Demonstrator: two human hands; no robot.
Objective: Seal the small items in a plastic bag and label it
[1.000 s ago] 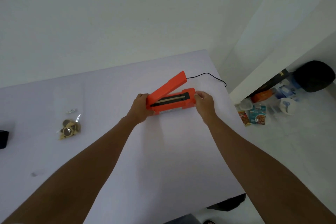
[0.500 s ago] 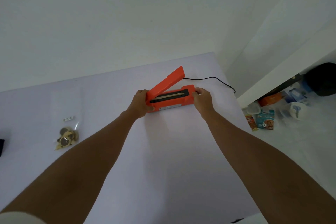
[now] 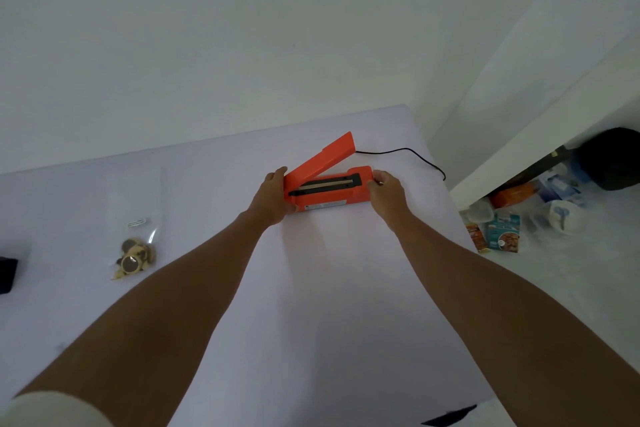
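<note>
- White table [image 3: 311,305] fills the lower frame.
- Orange heat sealer [image 3: 327,189] at centre, arm hinged up; rigid and probably fairly solid, best held by its two ends.
- Left hand [image 3: 273,199] wraps the hinge end, fingers curled on it.
- Right hand [image 3: 386,192] clasps the other end.
- Plastic bag [image 3: 136,246] of small items lies centre-left, apart: light, floppy, slippery; pinch the open top edge.

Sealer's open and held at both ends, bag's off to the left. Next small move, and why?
Probably let go with the left hand and reach for the plastic bag. The orange heat sealer sits flat on the table, its arm raised and its sealing strip bare, while the bag of small items lies well apart from it.
</note>
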